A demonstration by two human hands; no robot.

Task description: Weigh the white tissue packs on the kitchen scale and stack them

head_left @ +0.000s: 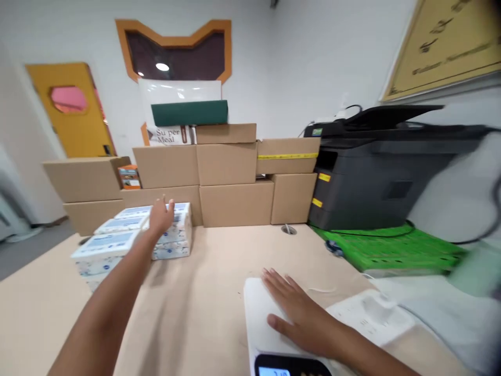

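Observation:
My left hand (161, 216) is stretched out at the white-and-blue tissue packs (104, 244), which stand in stacks on the left of the table. It is over the packs at the back, with its thumb and a finger apart; its other fingers are largely hidden, and whether it touches a pack is unclear. A white digital scale (260, 324) lies in front of me, its lit display at the near end. Flat on the scale's top rests my right hand (295, 310), fingers extended and nothing held.
Cardboard boxes (237, 204) are stacked along the back of the table (211, 292), with a green box (190, 113) on top. A dark printer (364, 183) stands on a green crate (395, 250) at right. Beside the scale is a white power strip (368, 316) with cables.

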